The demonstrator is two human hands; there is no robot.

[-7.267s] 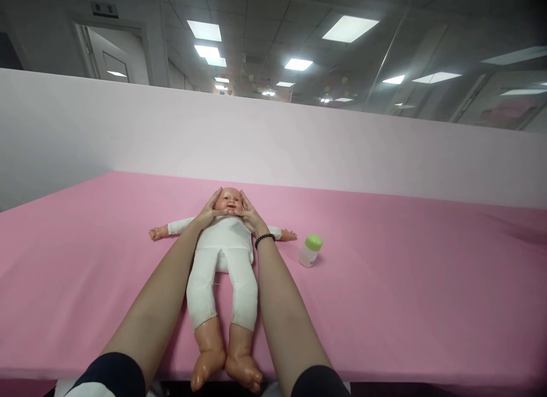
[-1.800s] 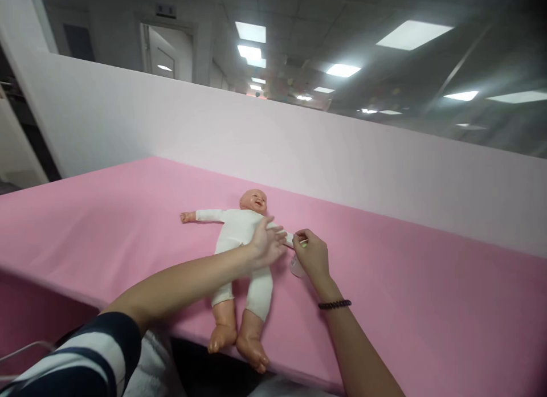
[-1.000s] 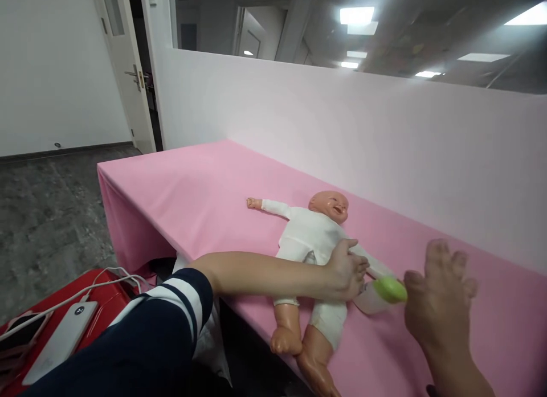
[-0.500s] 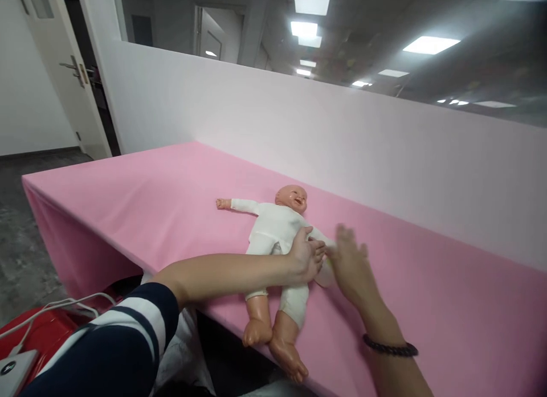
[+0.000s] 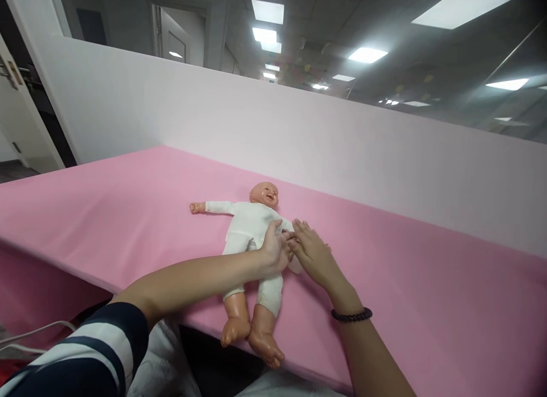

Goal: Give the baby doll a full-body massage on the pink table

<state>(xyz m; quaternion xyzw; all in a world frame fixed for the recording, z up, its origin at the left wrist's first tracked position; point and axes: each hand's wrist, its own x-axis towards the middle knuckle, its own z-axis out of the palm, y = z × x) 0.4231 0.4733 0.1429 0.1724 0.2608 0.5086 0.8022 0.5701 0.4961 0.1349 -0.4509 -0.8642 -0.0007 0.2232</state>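
I see the doll [image 5: 252, 229] lying on its back on the pink counter [image 5: 427, 283], head away, while both hands [image 5: 276, 250] (the right [image 5: 311, 254] spread flat) meet at its near-side arm, touching.

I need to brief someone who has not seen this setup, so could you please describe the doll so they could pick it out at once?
Find the pink table along the pale partition. Near its front edge the doll lies on its back, feet past the edge. Only it has a white suit and bare head; both hands meet at its side.
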